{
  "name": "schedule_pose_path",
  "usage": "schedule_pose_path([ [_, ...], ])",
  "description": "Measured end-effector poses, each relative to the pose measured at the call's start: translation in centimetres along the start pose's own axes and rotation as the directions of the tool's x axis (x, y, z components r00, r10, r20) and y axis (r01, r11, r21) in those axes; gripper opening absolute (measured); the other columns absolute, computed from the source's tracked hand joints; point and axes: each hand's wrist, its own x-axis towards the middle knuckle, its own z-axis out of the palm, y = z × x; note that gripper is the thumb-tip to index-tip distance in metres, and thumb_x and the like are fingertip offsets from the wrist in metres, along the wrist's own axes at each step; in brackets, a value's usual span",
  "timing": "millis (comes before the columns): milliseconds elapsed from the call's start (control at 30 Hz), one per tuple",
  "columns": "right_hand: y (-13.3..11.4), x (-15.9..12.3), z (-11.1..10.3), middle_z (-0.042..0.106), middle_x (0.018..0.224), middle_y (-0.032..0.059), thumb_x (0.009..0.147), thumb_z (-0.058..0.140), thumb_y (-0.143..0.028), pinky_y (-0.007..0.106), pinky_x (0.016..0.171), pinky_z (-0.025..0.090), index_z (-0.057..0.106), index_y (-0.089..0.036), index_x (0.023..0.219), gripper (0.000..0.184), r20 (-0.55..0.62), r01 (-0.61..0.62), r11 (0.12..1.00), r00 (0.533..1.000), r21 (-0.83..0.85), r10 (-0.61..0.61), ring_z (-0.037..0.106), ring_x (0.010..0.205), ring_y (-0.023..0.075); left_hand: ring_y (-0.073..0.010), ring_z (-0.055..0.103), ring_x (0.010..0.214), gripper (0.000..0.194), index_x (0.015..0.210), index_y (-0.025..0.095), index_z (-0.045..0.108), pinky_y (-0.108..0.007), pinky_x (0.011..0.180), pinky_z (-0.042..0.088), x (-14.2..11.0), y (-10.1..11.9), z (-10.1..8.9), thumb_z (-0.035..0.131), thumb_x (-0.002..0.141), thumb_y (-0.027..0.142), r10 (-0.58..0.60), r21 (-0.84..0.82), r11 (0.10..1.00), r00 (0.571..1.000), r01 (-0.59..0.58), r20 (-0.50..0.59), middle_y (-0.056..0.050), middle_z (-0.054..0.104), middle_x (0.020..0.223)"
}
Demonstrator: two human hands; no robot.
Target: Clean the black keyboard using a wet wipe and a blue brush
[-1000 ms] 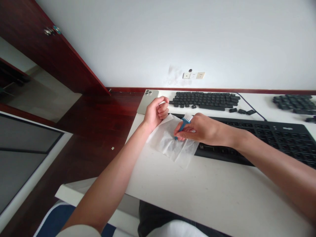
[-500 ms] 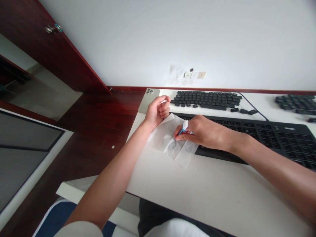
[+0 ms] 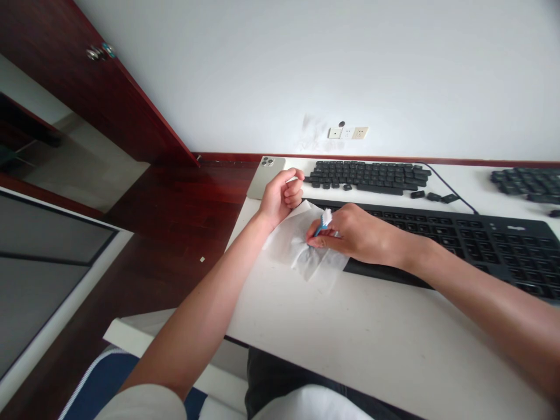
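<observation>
My right hand (image 3: 350, 233) is closed around a toothbrush (image 3: 326, 218) with white bristles and a blue edge. Most of its handle is hidden by my fingers. Beneath that hand a thin white tissue (image 3: 297, 236) is spread over the desk and the left end of a black keyboard (image 3: 464, 239), whose keycaps are off where I can see. My left hand (image 3: 284, 195) rests curled beside the tissue's upper left edge, thumb over bent fingers. Whatever is inside those fingers, if anything, is hidden.
Rows of loose black keycaps (image 3: 367, 176) lie behind the keyboard, with a few separate keycaps (image 3: 434, 197) to their right. Another keycap group (image 3: 525, 182) sits at far right. A phone (image 3: 265, 175) lies at the desk's left edge. A cable (image 3: 450, 188) runs from the keyboard.
The toothbrush in my right hand has shifted slightly left and tilted a little, together with the fingers. My left hand keeps its curled pose. The whole view has drifted slightly.
</observation>
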Motion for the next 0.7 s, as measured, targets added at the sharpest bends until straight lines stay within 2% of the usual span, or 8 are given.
schedule_pose_path([
  [133, -0.2, 0.1, 0.8, 0.073, 0.072, 0.0021, 0.102, 0.060, -0.038, 0.028, 0.058, 0.037, 0.079, -0.017, 0.092, 0.030, -0.070, 0.008, 1.000, 0.998, 0.026, -0.006, 0.055, 0.056, 0.0122, -0.0038, 0.027, 0.038, 0.022, 0.080, 0.017, 0.062, -0.017, 0.039, 0.021, 0.1, 0.0, -0.1, 0.064, 0.093, 0.034, 0.002, 0.005, 1.000, 1.000, -0.002, 0.010, 0.010, 0.025, 0.052],
  [333, -0.5, -0.1, -0.2, 0.072, 0.068, 0.0009, 0.101, 0.060, -0.037, 0.030, 0.058, 0.036, 0.079, -0.019, 0.082, 0.032, -0.023, -0.059, 0.998, 0.998, -0.033, 0.058, 0.055, 0.055, 0.0124, -0.0040, 0.026, 0.038, 0.020, 0.080, 0.016, 0.063, -0.018, 0.039, 0.021, 0.0, 0.0, 0.1, 0.063, 0.093, 0.032, 0.022, 0.004, 1.000, 0.999, -0.022, 0.029, 0.010, 0.025, 0.052],
  [433, -0.5, 0.0, 0.3, 0.073, 0.071, 0.0006, 0.101, 0.062, -0.038, 0.029, 0.059, 0.037, 0.079, -0.019, 0.088, 0.029, -0.073, -0.058, 0.998, 0.995, 0.032, 0.060, 0.058, 0.059, 0.0130, -0.0040, 0.027, 0.038, 0.019, 0.080, 0.017, 0.062, -0.017, 0.039, 0.021, 0.0, -0.1, 0.1, 0.065, 0.092, 0.032, -0.003, -0.021, 1.000, 1.000, 0.003, -0.004, 0.009, 0.025, 0.052],
  [533, -0.8, 0.2, 1.2, 0.073, 0.070, -0.0005, 0.099, 0.065, -0.038, 0.028, 0.057, 0.038, 0.076, -0.019, 0.082, 0.028, -0.126, -0.098, 0.988, 0.986, 0.121, 0.113, 0.057, 0.057, 0.0121, -0.0041, 0.029, 0.038, 0.018, 0.080, 0.017, 0.062, -0.017, 0.039, 0.022, 0.1, -0.1, 0.0, 0.065, 0.093, 0.030, 0.002, -0.041, 0.999, 1.000, -0.002, 0.010, 0.009, 0.026, 0.053],
  [700, -1.1, 0.4, 1.3, 0.074, 0.071, -0.0002, 0.097, 0.066, -0.035, 0.027, 0.059, 0.040, 0.078, -0.018, 0.086, 0.023, -0.131, -0.115, 0.982, 0.982, 0.149, 0.134, 0.059, 0.057, 0.0124, -0.0045, 0.028, 0.037, 0.018, 0.080, 0.018, 0.061, -0.017, 0.038, 0.021, 0.1, 0.0, 0.1, 0.065, 0.093, 0.031, -0.016, -0.036, 0.999, 1.000, 0.015, -0.016, 0.009, 0.026, 0.051],
])
